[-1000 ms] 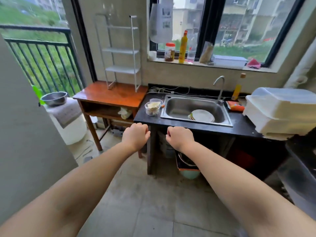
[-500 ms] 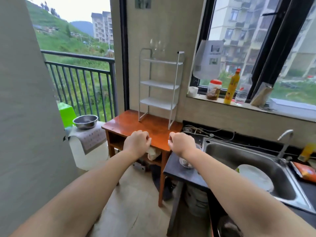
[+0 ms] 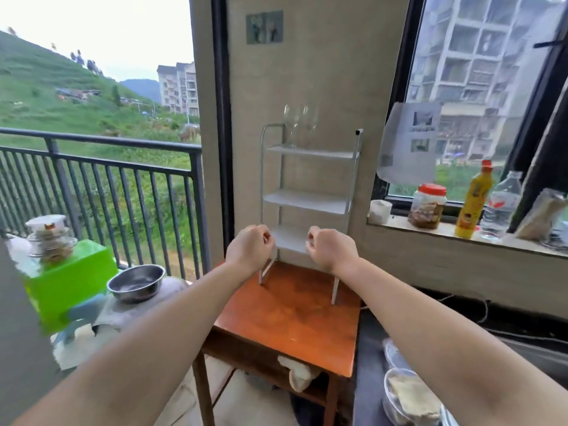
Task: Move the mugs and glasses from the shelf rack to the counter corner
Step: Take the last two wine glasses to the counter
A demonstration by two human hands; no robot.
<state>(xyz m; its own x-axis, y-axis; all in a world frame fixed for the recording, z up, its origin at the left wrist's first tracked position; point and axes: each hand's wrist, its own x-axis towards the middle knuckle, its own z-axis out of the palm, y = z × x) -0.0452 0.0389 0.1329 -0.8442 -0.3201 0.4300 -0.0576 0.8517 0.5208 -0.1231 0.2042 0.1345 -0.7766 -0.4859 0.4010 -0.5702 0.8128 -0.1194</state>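
Observation:
A white three-tier shelf rack [image 3: 309, 199] stands on a small wooden table [image 3: 295, 318] against the wall. Two clear stemmed glasses [image 3: 299, 123] stand side by side on its top tier; the lower two tiers look bare. No mugs are visible. My left hand [image 3: 250, 249] and my right hand [image 3: 330, 249] are both held out in loose fists in front of the rack's bottom tier, holding nothing. The dark counter [image 3: 368, 348] begins right of the table.
The window sill at right carries a white cup [image 3: 380, 212], a red-lidded jar [image 3: 428, 206], a yellow bottle [image 3: 473, 207] and a water bottle [image 3: 501, 206]. Lidded food bowls [image 3: 408, 398] sit on the counter. A steel bowl [image 3: 135, 282] and green box [image 3: 69, 281] stand left, by the balcony railing.
The view has swung left and up from the sink toward the rack, which is closer now. Both fists have stayed out in front and now sit level with the bottom tier.

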